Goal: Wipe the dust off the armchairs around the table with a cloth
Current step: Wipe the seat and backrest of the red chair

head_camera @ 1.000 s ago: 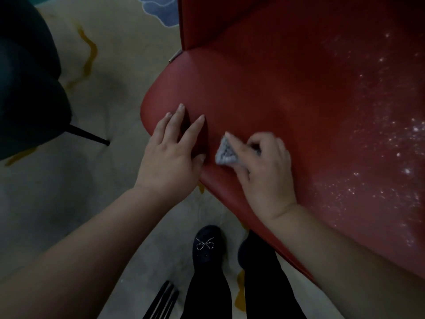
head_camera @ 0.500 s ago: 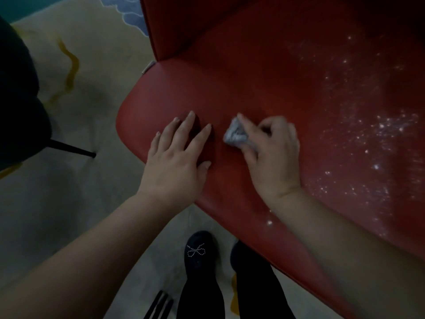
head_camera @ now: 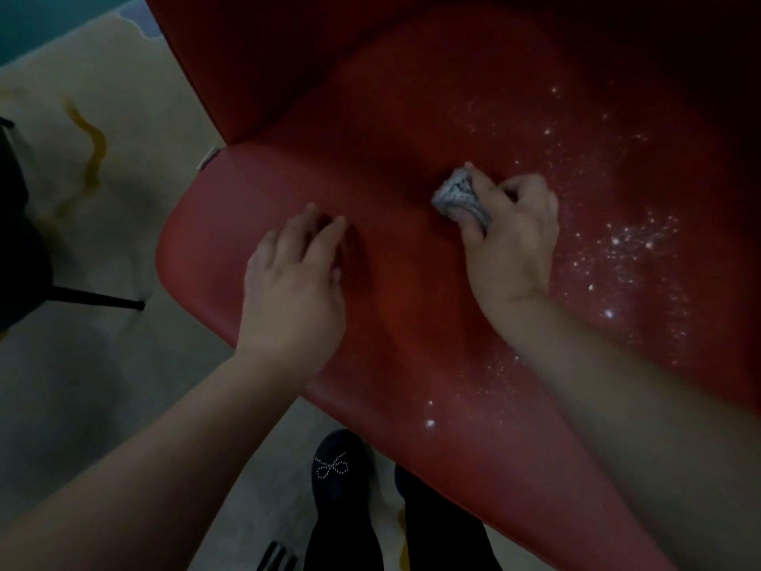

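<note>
A red armchair fills the upper right, its seat smooth on the left and speckled with white dust on the right. My right hand grips a small bunched grey cloth and presses it on the middle of the seat, just left of the dust. My left hand rests flat on the seat's left part, fingers straight and spread. More dust specks lie near the seat's front edge.
A dark chair with a thin black leg stands at the left on a pale patterned carpet. My dark shoes and legs are below the seat's front edge. Black bars show at the bottom.
My right hand has slid the cloth away from the left hand, up and rightward across the seat towards the dust. The left hand stays flat on the seat. The view has shifted.
</note>
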### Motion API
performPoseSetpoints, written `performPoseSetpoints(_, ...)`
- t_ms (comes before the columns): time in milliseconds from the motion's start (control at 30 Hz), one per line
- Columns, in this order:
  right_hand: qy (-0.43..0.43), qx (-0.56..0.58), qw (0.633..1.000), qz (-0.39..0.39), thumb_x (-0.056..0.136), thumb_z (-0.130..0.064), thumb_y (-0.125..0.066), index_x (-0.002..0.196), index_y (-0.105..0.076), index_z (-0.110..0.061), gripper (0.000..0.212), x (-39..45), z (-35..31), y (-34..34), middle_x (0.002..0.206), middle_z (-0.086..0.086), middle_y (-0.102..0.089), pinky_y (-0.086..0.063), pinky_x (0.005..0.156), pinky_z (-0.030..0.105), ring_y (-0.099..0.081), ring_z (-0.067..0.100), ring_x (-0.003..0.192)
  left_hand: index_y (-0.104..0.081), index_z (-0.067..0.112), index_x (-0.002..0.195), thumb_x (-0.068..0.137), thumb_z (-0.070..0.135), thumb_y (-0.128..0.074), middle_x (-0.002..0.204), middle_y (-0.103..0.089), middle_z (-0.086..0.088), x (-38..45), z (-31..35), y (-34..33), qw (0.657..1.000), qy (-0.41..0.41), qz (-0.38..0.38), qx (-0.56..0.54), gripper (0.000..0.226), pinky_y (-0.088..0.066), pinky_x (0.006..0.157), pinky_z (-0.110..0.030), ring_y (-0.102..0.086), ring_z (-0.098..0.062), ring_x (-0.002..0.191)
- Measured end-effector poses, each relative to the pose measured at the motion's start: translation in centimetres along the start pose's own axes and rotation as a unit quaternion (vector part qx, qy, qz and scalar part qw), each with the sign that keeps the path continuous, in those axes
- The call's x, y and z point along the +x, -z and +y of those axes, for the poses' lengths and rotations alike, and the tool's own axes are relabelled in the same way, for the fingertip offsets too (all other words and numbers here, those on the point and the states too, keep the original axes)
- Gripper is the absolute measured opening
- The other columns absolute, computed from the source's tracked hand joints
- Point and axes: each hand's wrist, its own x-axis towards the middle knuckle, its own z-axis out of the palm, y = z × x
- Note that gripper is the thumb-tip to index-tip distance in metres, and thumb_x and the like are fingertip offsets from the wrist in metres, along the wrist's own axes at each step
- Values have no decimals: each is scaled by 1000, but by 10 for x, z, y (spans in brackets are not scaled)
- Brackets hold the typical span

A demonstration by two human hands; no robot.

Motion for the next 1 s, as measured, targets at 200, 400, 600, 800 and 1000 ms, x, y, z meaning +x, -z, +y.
performPoseSetpoints(200, 155, 38, 982, -99, 78, -20, -74, 126, -62, -26, 50, -42, -34, -11, 97, 8, -53, -47, 74, 41, -48, 26, 85, -45, 13, 140, 88, 3, -50, 148, -36, -15, 1, -30, 13, 995, 93, 37, 1, 53, -25, 110, -46, -31, -37, 133)
performPoseSetpoints(400, 87, 31, 993, -71, 85, -29, -67, 131, -58, -30, 47, 23, -63, -45, 107, 10, -52, -43, 88, 43, -47, 28, 98, -45, 12, 140, 89, 1, -48, 148, -36, -16, -6, -57, 20, 991, 124, 54, -5, 53, -23, 113, -45, -29, -36, 134)
performPoseSetpoints(600, 214, 44, 966, -136, 79, -24, -73, 125, -64, -28, 47, -13, -69, -36, 98, 10, -55, -45, 73, 43, -51, 31, 86, -45, 13, 141, 88, 4, -49, 148, -35, -15, -10, -57, 21, 992, 120, 45, -17, 54, -23, 111, -44, -30, -34, 134)
performPoseSetpoints(800, 122, 12, 991, -54, 87, -28, -66, 130, -59, -24, 44, 44, -26, -31, 105, 14, -52, -45, 85, 46, -49, 32, 96, -46, 13, 140, 88, 9, -54, 147, -37, -15, 5, -33, 14, 997, 75, 21, -19, 53, -29, 107, -47, -33, -37, 130)
performPoseSetpoints(1000, 98, 22, 995, -21, 85, -25, -68, 132, -57, -29, 48, 30, -21, -30, 104, 9, -51, -46, 85, 40, -47, 24, 93, -39, 21, 144, 90, 26, -55, 151, -32, -10, 37, -1, 0, 1000, 27, -11, 4, 57, -32, 107, -48, -32, -34, 132)
